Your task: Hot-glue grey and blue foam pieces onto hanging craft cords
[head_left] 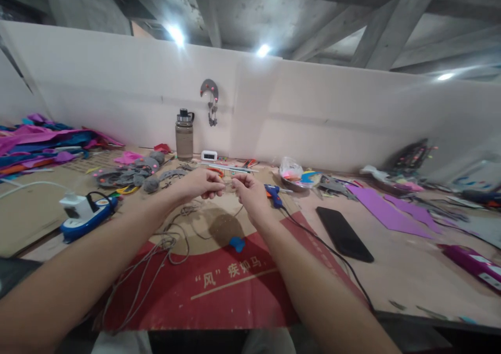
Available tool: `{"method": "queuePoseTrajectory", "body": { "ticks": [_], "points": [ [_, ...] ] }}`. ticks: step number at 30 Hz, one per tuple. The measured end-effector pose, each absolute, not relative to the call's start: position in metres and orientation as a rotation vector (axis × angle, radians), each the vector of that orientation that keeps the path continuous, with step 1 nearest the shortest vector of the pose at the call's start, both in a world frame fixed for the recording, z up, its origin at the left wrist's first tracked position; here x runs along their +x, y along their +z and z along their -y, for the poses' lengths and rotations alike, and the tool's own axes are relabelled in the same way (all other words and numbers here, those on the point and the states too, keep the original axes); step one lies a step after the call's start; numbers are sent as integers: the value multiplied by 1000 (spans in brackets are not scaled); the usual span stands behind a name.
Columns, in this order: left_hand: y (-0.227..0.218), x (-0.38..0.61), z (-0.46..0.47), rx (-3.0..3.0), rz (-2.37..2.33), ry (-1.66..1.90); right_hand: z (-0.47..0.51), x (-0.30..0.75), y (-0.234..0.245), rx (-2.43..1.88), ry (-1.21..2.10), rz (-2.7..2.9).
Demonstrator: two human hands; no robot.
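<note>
Above the middle of a red and tan printed cardboard sheet (238,302), my two hands are held close together, fingertips nearly meeting. My left hand (209,184) is closed in a pinch, and my right hand (248,193) pinches from the other side. A thin grey cord (238,210) trails down from the right fingertips; a fine strand seems to span the gap to the left ones, blurred. More loose grey cord (168,242) lies tangled on the sheet below my left forearm. Beneath my hands rests a small blue piece (237,244), apart from them.
A blue glue gun (275,195) with a black cable lies just right of my right hand, near a black phone (344,234). Left stands a blue power strip (88,221); a bottle (184,137) stands behind. Purple sheets (387,210) and a magenta power strip (473,265) lie right.
</note>
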State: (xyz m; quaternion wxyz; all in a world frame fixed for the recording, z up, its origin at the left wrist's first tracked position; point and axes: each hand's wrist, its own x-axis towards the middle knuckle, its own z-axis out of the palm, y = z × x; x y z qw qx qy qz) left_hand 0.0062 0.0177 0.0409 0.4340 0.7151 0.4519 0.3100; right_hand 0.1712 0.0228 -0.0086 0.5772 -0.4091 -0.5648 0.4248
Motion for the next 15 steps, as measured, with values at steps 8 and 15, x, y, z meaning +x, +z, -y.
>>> {"method": "queuePoseTrajectory", "body": {
  "ticks": [8, 15],
  "points": [
    [31, 10, -43, 1788, -1237, 900, -41, 190, -17, -1208, 810, 1679],
    [-3, 12, -35, 1825, -1298, 1004, -11, 216, 25, -1458, 433, 2326]
  ]
}}
